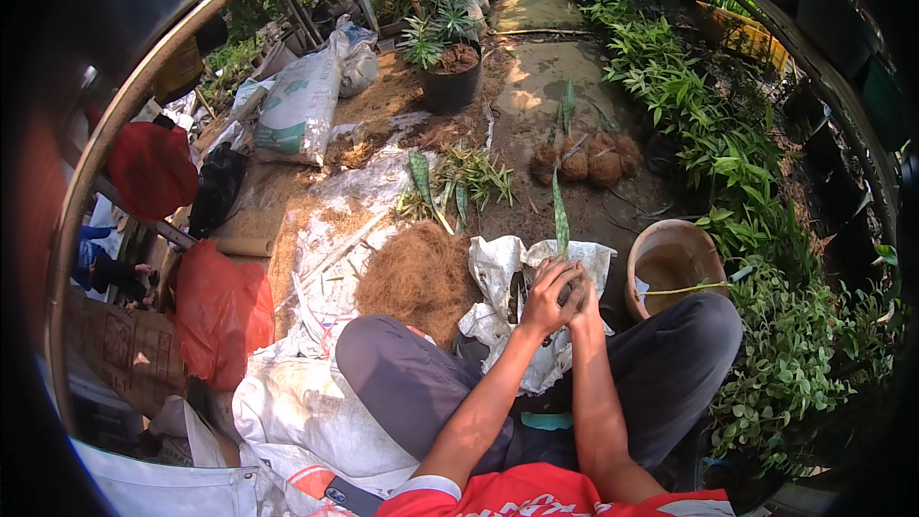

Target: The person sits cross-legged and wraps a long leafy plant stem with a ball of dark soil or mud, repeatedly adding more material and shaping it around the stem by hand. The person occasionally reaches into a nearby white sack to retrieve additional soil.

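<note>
My left hand [546, 304] and my right hand [585, 303] are cupped together in front of me, fingers wrapped round the base of a snake plant leaf [560, 215]. The green leaf stands upright out of them. Dark soil smears the fingers, and whatever is packed round the leaf's base is hidden. Below the hands, an opened white plastic sack [495, 273] lies over my lap. A brown heap of coconut fibre [412, 280] sits to the left. Farther off are several fibre-wrapped root balls [605, 161], some with snake plant leaves.
A clay-coloured pot [661, 263] stands by my right knee. Cut leaves [471, 177] lie beyond the fibre. Farther back are a potted plant [450, 72] and a filled sack [299, 105]. Leafy plants [708, 115] line the right. A red plastic bag [222, 311] and a phone [350, 495] are at left.
</note>
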`<state>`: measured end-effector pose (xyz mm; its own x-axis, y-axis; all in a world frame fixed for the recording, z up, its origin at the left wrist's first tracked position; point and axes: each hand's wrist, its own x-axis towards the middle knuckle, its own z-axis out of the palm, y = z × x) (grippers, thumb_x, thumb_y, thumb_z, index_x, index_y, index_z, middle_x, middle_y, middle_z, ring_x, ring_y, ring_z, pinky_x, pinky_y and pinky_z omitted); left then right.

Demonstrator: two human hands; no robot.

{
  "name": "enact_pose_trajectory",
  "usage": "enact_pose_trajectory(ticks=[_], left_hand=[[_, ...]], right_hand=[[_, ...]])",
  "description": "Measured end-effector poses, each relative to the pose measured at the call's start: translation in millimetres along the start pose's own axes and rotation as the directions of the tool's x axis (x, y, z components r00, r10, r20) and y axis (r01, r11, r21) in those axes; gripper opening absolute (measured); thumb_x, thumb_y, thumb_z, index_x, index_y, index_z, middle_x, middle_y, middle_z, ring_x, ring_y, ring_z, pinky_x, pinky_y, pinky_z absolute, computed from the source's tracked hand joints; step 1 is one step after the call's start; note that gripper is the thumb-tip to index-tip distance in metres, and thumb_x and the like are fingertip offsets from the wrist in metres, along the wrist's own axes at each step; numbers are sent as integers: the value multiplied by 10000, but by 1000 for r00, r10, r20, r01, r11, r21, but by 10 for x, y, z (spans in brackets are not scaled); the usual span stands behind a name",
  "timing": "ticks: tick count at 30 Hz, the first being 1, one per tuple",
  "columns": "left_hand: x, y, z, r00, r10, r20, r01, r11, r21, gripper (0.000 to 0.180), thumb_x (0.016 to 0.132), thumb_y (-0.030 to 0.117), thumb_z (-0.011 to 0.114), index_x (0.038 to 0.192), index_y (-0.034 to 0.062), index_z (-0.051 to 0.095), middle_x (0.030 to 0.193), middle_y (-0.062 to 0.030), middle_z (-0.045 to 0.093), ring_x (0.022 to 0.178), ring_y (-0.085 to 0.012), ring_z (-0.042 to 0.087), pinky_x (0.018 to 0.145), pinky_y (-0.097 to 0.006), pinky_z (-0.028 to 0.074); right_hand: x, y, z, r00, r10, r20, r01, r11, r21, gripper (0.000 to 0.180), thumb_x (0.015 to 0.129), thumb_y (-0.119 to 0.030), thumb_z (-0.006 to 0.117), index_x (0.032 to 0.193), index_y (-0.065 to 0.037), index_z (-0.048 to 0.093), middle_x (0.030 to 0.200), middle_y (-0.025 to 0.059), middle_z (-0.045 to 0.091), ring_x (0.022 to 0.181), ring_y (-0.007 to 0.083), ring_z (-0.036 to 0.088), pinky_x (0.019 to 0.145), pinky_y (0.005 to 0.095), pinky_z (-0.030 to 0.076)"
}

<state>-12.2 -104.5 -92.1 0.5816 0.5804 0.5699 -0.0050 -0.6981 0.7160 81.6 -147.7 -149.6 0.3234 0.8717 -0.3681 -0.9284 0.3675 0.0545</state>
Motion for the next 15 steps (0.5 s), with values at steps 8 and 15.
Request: enact_pose_trajectory(ticks=[8,15], left_hand=[[-133,-229,57,983,65,-173,-62,998,20,145,838,109,600,911,21,690,990,-125,694,1054,-351,631,1011,-486,429],[-14,-22,-10,986,148,-74,-129,967,220,287,829,146,640,1092,36,670,1180,-140,633,1213,-378,534,1069,-504,365]], right_hand=[[108,112,-232,998,-49,31,57,944,-325,217,990,-244,501,1055,-68,610,986,68,638,896,172,629,786,311,537],[-129,101,11,960,-44,277,128,948,-292,305,1019,-206,394,1187,-20,568,1110,103,626,1024,213,611,916,318,508]])
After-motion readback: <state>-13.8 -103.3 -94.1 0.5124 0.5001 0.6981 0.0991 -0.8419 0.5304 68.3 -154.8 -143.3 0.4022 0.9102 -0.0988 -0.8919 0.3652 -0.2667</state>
